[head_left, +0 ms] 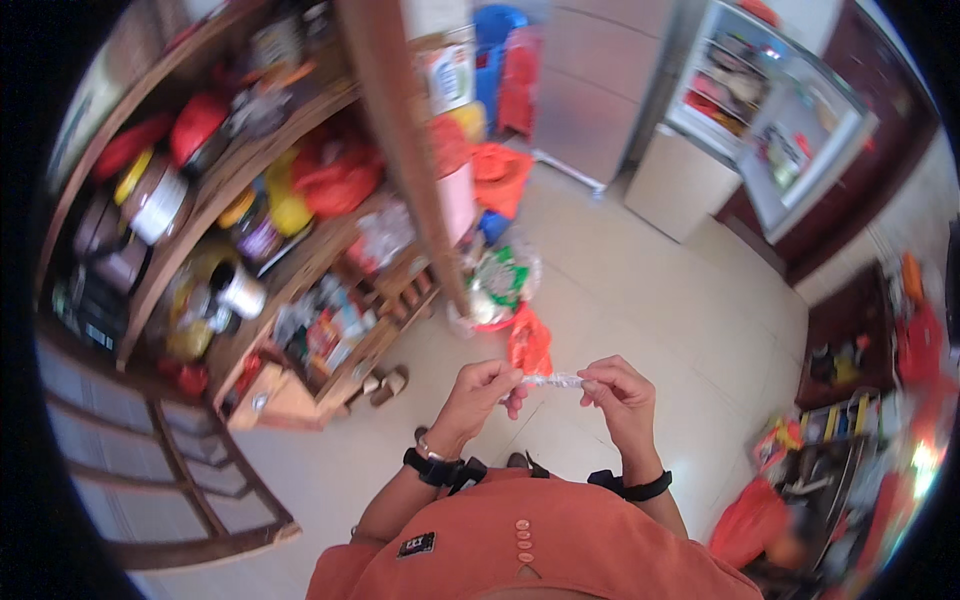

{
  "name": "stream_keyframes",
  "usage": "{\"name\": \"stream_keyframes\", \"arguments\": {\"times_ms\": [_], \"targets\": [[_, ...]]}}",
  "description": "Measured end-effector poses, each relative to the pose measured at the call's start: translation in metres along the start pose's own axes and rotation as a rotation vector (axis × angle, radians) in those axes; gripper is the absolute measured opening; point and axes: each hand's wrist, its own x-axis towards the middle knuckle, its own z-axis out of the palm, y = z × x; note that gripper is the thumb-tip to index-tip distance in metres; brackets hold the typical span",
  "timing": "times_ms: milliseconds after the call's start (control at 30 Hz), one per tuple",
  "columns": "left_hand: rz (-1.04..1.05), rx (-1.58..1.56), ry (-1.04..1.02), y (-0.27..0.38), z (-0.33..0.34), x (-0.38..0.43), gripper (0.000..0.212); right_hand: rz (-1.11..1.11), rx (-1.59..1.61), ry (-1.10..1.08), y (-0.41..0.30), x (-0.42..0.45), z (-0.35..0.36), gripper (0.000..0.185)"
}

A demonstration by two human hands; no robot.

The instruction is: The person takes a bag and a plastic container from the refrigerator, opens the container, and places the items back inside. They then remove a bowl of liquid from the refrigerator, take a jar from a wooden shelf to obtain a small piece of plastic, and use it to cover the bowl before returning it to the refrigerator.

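Between my two hands a narrow strip of crinkled clear plastic (553, 380) is stretched level in front of my body. My left hand (484, 386) pinches one end between thumb and fingers. At the other end, the thumb and fingertips of my right hand (619, 386) grip it. A red-orange plastic bag (531, 341) shows just beyond the strip; whether it touches the strip I cannot tell.
Wooden shelves (300, 135) crowded with jars and bags rise at left, with a drawer (270, 397) pulled out. A refrigerator (720, 127) at the back right has its upper door (806, 150) swung open. A green-and-white bag (501, 277) lies by the wooden post (405, 142). Shoes (390, 385) stand below the shelves.
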Motion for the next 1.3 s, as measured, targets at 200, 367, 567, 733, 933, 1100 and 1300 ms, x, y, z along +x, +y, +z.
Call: {"name": "stream_keyframes", "arguments": {"times_ms": [200,367,567,733,933,1100,1300], "targets": [[0.042,-0.136,-0.292,-0.014,0.086,0.057,0.022,-0.164,0.214,0.194,-0.027,-0.038,-0.105,0.015],[-0.063,-0.329,-0.436,-0.017,0.139,0.097,0.023,-0.290,0.440,0.134,-0.022,-0.065,-0.143,0.012],[-0.175,-0.552,-0.755,-0.023,0.175,0.141,0.029,-0.332,0.477,0.185,-0.014,-0.061,-0.175,0.005],[-0.171,-0.475,-0.773,-0.024,0.210,0.180,0.030,-0.279,0.521,0.257,-0.018,-0.036,-0.206,0.005],[-0.099,-0.178,-0.874,-0.001,0.235,0.244,0.019,-0.263,0.648,0.184,-0.022,0.043,-0.239,0.005],[0.067,0.232,-0.837,0.021,0.233,0.326,0.006,-0.191,0.670,0.110,-0.021,0.130,-0.283,0.007],[0.222,-0.015,-0.721,0.024,0.252,0.422,0.005,0.033,0.568,0.124,-0.013,0.194,-0.315,0.013]]}}
